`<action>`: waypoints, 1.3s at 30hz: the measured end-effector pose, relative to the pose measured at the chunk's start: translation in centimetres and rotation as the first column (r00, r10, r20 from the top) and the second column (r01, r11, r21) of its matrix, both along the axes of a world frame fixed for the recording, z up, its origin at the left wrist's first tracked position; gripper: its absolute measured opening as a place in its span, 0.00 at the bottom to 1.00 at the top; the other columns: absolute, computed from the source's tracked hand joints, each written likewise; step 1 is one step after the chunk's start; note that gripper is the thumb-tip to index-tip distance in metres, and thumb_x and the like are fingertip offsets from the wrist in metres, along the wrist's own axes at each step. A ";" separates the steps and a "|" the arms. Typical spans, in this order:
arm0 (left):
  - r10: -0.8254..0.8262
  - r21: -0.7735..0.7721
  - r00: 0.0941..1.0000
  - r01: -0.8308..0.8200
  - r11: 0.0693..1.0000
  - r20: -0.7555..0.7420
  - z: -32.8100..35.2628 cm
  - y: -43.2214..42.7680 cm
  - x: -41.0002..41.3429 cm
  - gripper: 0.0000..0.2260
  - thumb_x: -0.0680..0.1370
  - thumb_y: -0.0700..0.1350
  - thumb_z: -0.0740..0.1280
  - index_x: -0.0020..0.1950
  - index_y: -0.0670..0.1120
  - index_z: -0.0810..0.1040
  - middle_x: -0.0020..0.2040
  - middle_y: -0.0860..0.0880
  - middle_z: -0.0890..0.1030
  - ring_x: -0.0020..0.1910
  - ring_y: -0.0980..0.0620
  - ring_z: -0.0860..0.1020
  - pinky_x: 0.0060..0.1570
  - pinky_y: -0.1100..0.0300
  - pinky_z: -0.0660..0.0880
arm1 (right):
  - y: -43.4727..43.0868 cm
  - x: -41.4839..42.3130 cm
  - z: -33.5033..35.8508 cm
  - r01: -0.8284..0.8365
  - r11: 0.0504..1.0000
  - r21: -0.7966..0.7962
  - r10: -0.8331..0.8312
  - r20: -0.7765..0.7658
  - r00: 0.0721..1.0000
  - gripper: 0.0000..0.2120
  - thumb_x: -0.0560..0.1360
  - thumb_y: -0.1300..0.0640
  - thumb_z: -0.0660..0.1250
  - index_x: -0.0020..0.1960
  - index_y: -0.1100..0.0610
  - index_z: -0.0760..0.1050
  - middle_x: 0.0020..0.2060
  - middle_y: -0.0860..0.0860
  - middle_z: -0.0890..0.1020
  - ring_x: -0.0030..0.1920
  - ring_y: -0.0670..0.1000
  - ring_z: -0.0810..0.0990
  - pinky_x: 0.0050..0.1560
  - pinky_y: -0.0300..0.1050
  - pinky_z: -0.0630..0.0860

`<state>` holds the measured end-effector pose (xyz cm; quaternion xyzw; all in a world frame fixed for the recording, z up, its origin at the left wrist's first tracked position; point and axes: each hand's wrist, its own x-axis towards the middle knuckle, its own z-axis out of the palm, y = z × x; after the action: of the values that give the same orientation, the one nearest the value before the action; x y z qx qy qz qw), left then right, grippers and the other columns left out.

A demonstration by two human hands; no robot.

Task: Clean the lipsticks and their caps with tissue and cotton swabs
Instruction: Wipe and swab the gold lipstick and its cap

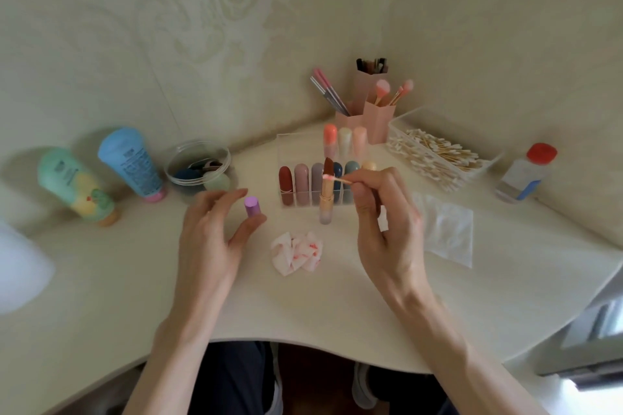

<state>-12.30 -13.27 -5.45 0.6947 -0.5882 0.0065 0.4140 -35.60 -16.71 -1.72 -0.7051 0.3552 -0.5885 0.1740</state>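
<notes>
An uncapped lipstick [326, 194] stands upright on the desk, its brown-red bullet raised. My right hand [384, 212] pinches a cotton swab [338, 178], whose pink-stained tip touches the bullet. A purple cap [253, 206] stands on the desk to the left. My left hand [215, 229] is around it with fingers relaxed, thumb tip close to the cap and no visible grip. A crumpled tissue [296, 253] with red stains lies between my hands.
A clear organizer [286, 145] with several capped lipsticks stands behind the open lipstick. A tray of cotton swabs [438, 153] and a red-capped bottle [524, 175] sit right. Flat tissue [448, 232], pink brush holders [374, 118], a clear jar [199, 165] and two tubes [135, 165] are also here.
</notes>
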 end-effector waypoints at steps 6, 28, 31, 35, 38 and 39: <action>-0.074 0.032 0.892 0.098 0.995 -0.445 1.6 0.1 -1.3 0.03 0.80 0.45 0.73 0.52 0.51 0.84 0.43 0.55 0.86 0.33 0.56 0.77 0.42 0.58 0.76 | 0.2 0.2 -0.5 -0.007 0.999 -0.039 0.002 -0.129 0.992 0.07 0.84 0.66 0.64 0.56 0.63 0.82 0.45 0.45 0.73 0.38 0.39 0.70 0.42 0.30 0.65; -0.340 -0.125 0.467 0.432 0.893 -0.816 3.3 2.8 -1.7 0.11 0.79 0.45 0.67 0.56 0.41 0.83 0.45 0.40 0.84 0.32 0.43 0.80 0.28 0.61 0.66 | 0.7 1.1 -1.5 -0.099 0.985 -0.138 0.051 -0.319 0.946 0.04 0.83 0.61 0.70 0.54 0.58 0.84 0.44 0.46 0.84 0.37 0.41 0.75 0.36 0.44 0.77; -0.316 -0.135 0.458 0.385 0.913 -0.831 3.3 2.6 -1.7 0.11 0.78 0.45 0.68 0.56 0.41 0.82 0.44 0.43 0.85 0.32 0.44 0.81 0.28 0.62 0.66 | 0.7 1.2 -1.7 -0.114 0.984 -0.136 0.061 -0.344 0.937 0.04 0.84 0.60 0.69 0.54 0.58 0.83 0.43 0.46 0.84 0.37 0.47 0.80 0.36 0.47 0.78; -0.290 -0.132 0.457 0.346 0.929 -0.841 3.2 2.5 -1.7 0.09 0.78 0.45 0.67 0.56 0.42 0.81 0.43 0.46 0.85 0.32 0.46 0.81 0.28 0.63 0.65 | 0.7 1.2 -1.9 -0.140 0.987 -0.075 0.103 -0.369 0.924 0.05 0.84 0.60 0.67 0.55 0.58 0.82 0.43 0.46 0.82 0.36 0.48 0.79 0.34 0.49 0.77; -0.284 -0.127 0.457 0.344 0.930 -0.842 3.2 2.5 -1.8 0.09 0.78 0.45 0.68 0.55 0.43 0.82 0.44 0.45 0.85 0.32 0.45 0.81 0.28 0.63 0.65 | 0.8 1.1 -2.0 -0.165 0.986 -0.033 0.140 -0.379 0.915 0.05 0.85 0.60 0.67 0.56 0.58 0.81 0.41 0.43 0.79 0.34 0.47 0.77 0.33 0.48 0.76; -0.284 -0.125 0.461 0.344 0.930 -0.841 3.2 2.5 -1.8 0.08 0.78 0.45 0.68 0.55 0.43 0.82 0.45 0.44 0.86 0.32 0.45 0.82 0.28 0.63 0.66 | 0.8 1.1 -2.0 -0.174 0.985 -0.018 0.154 -0.383 0.911 0.05 0.85 0.59 0.66 0.56 0.58 0.81 0.41 0.41 0.77 0.34 0.47 0.76 0.33 0.48 0.76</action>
<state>-14.09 -10.79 -2.20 0.5013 -0.4294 -0.4261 0.6187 -34.46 -15.89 -3.69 -0.8373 0.3064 -0.4331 0.1323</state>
